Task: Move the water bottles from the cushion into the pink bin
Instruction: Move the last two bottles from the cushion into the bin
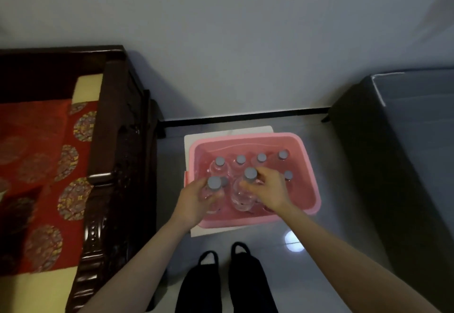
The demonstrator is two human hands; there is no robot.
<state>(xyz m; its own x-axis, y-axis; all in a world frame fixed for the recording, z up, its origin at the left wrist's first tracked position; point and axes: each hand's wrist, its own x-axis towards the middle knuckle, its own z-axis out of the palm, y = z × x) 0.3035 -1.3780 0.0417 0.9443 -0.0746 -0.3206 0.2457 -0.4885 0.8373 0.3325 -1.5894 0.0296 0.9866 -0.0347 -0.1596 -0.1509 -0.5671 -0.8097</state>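
The pink bin sits on a white slab laid on a glossy grey floor, close to a pale grey wall with a black skirting strip along its foot behind the bin.

Inside the bin, along its far wall, four clear water bottles with grey caps stand upright in a row. A fifth bottle stands towards the bin's right wall.

The left hand is over the bin's near left corner, its fingers curled round a clear bottle that is held upright with its cap up. The right hand is over the middle of the bin, with fingers and thumb wrapped round the neck of another upright bottle. Whether either held bottle touches the bin's bottom I cannot tell.

To the left of the bin stands a dark carved wooden seat frame. It holds a red patterned cushion over a yellowish pad.

To the right of the bin is a large dark grey block whose kind I cannot tell. On the near side of the bin are the person's feet in black slippers, and a round spot of reflected light lies on the floor just off the bin's near right corner.
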